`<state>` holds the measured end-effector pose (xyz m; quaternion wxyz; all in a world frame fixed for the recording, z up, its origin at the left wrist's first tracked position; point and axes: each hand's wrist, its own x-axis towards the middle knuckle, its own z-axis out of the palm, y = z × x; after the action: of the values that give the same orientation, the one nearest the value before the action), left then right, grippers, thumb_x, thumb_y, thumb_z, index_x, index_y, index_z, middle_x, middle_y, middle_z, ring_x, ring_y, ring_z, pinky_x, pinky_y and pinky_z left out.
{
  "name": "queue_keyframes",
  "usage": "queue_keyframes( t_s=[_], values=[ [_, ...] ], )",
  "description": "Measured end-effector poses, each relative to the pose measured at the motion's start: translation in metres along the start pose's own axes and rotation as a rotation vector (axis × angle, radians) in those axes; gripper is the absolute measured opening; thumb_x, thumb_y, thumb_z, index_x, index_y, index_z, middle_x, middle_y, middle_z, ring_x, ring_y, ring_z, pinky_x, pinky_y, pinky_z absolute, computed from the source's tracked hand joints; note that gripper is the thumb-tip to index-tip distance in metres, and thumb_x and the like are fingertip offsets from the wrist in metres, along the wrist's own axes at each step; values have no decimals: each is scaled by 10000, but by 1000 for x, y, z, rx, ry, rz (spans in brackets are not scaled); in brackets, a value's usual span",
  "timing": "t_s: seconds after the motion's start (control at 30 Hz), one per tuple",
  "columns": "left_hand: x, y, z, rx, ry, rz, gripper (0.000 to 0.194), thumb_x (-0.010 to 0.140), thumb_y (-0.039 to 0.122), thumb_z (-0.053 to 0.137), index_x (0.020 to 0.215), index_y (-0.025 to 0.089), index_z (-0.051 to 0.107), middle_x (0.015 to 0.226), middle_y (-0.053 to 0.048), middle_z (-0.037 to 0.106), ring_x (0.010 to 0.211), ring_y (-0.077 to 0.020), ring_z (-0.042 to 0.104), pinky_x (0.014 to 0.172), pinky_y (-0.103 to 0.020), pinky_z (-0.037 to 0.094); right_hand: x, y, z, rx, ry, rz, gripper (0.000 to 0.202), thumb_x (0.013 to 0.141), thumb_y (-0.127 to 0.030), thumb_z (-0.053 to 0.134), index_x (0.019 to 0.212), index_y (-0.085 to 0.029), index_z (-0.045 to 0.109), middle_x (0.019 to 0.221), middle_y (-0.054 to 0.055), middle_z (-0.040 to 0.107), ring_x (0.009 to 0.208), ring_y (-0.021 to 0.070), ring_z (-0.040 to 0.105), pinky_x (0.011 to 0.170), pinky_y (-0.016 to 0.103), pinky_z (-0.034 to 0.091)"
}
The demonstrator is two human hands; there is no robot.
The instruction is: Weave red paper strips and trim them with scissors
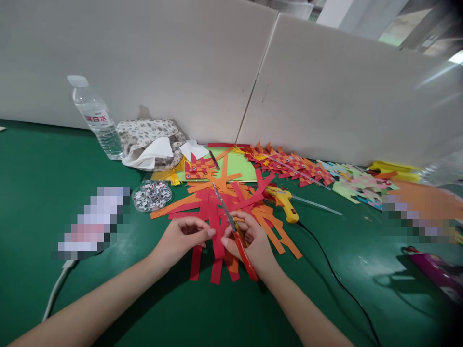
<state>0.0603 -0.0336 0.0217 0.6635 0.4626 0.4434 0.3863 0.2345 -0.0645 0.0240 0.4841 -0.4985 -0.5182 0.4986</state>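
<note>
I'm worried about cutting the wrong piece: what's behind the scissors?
Behind the scissors, overlapping red strips and orange strips show. What the scissors and right hand directly cover cannot be seen.

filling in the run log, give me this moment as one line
left hand: at red paper strip edge | right hand: holding red-handled scissors | nearby: yellow glue gun, googly eyes

Cannot read the pixelated phone (94,219), trace the black cord (333,273) past the bottom edge, identify the purple object (434,269) at the right edge, or see the right hand (258,243) whole behind the scissors (239,243)
</note>
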Motion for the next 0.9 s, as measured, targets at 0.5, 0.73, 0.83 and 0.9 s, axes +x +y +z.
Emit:
queue_keyframes(
  t_s=[0.5,0.73,0.83,0.9],
  values=[
    [-2,-7,2,153,-194,5,80,627,243,759,639,174,721,572,-1,675,524,-110,588,562,-211,457,10,6,-6,72,64,44,564,529,-263,828,1005,-233,525,676,-58,532,553,98,507,501,217,444],
    [-4,-3,1,178,-206,27,83,645,211,680,676,189,754,643,-31,728,602,-160,654,618,-252,509,9,-2,-6,163,155,86,576,522,-311,832,1000,-238,520,706,-55,536,622,114,546,620,254,492],
    [-4,-2,1,185,-214,41,102,668,237,667,681,190,757,654,-37,731,602,-165,652,611,-256,511,10,0,-6,173,177,87,583,509,-316,838,988,-238,515,710,-53,543,640,125,554,626,265,493],
    [-3,-3,1,206,-216,51,96,674,252,682,677,191,756,649,-34,729,593,-159,645,603,-248,502,10,1,-6,176,186,82,575,507,-314,838,978,-235,519,702,-56,540,638,123,547,625,262,488]
  ],
)
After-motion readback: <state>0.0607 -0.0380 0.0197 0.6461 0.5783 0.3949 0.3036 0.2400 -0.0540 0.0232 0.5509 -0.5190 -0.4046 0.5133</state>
